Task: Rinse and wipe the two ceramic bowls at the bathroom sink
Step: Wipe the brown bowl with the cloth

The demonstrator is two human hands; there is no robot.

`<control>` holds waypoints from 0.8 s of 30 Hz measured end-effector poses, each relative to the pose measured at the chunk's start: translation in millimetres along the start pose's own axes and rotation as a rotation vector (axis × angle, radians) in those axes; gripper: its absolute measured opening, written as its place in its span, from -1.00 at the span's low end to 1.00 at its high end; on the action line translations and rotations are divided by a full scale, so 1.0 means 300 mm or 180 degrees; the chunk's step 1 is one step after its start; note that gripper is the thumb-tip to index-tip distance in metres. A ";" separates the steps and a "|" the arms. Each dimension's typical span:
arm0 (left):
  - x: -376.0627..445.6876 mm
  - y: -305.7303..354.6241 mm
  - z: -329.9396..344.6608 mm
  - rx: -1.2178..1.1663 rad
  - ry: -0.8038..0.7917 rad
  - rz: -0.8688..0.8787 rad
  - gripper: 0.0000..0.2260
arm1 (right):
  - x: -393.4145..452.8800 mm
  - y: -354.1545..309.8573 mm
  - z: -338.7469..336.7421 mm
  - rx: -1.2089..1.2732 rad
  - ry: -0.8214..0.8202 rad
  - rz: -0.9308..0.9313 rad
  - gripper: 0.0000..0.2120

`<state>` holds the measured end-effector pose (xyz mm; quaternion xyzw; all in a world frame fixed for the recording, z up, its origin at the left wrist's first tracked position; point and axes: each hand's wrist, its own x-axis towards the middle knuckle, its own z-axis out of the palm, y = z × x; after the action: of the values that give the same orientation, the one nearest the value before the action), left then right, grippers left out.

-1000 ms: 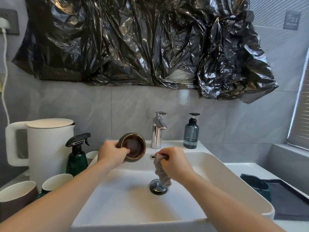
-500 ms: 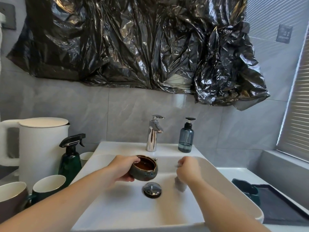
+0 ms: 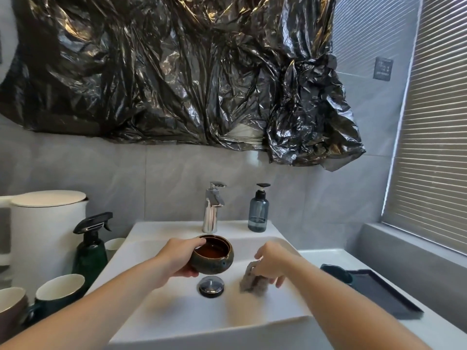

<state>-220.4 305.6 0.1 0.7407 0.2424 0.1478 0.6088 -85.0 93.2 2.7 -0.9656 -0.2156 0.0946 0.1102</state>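
I'm seeing the faucet [image 3: 212, 207] and soap bottle [image 3: 258, 210] standing behind the sink [image 3: 161, 306]; my left hand [image 3: 177, 258] is gripping the bowl [image 3: 213, 255] upright, my right hand [image 3: 271, 260] pinching the cloth [image 3: 252, 281].

Left hand [image 3: 177, 258] grips bowl [image 3: 213, 255]; right hand [image 3: 271, 261] pinches cloth [image 3: 252, 281].

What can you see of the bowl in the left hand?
The bowl is small and round-bellied, glazed dark blue-green outside and glossy brown inside, apparently ceramic, with notches in its incurved rim. It is upright, mouth up, above the sink basin, just behind the drain plug. The left hand grips its left side, thumb over the rim. Nothing else touches it.
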 end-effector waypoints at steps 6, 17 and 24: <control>-0.079 0.101 0.098 -0.0147 -0.0241 0.0088 -0.67 | -0.183 0.019 -0.173 0.2041 0.0005 -0.0416 -0.50; -0.128 0.331 0.484 -0.0025 -0.0734 0.0164 -0.44 | -0.287 0.381 -0.273 0.4057 0.0707 0.0371 -0.80; -0.011 0.154 0.440 0.1868 -0.0025 0.0609 -0.83 | -0.177 0.812 -0.208 0.3972 0.1737 0.1429 -0.75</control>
<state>-147.1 187.7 16.9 0.9050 0.2016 0.1252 0.3532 -21.4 -155.9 7.8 -0.7329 0.1178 -0.0242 0.6697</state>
